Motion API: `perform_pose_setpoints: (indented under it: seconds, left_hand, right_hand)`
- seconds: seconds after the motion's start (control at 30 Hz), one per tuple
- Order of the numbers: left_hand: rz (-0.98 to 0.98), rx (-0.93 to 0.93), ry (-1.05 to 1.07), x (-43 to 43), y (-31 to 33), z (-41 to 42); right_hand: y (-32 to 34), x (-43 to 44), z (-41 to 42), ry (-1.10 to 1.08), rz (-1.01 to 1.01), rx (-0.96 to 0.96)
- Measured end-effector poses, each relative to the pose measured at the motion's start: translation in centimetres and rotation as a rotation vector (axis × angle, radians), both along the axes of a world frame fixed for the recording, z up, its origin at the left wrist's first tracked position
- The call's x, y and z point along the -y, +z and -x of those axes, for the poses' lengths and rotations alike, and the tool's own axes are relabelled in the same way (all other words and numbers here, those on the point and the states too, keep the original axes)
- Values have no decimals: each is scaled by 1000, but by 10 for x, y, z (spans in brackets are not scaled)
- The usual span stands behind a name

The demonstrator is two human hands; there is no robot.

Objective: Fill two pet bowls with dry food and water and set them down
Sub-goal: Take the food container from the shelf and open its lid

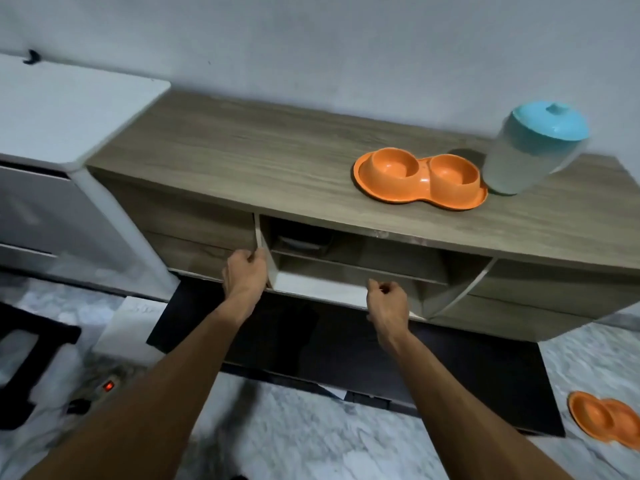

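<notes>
Hands (244, 271) (386, 299) curled at woodgrain cabinet (242, 157) doors.

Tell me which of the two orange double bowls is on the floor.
The orange double bowl at the lower right lies on the floor; the other orange double bowl sits on the wooden cabinet top beside the blue-lidded container.
</notes>
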State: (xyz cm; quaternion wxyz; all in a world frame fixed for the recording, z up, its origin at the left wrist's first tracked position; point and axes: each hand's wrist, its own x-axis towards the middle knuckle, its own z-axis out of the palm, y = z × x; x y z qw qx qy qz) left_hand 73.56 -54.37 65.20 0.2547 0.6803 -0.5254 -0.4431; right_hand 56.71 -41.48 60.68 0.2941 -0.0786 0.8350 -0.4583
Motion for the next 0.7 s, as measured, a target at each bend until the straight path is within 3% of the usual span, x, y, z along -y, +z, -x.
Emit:
perform_pose_setpoints:
  seconds: [0.37,0.7]
  left_hand:
    - [132,-119,-262,72,-124,47]
    - [133,-201,-204,104,-163,82]
  right_hand:
    - [-104,108,2,6,237,-181]
    - [-128,165,16,0,291,-190]
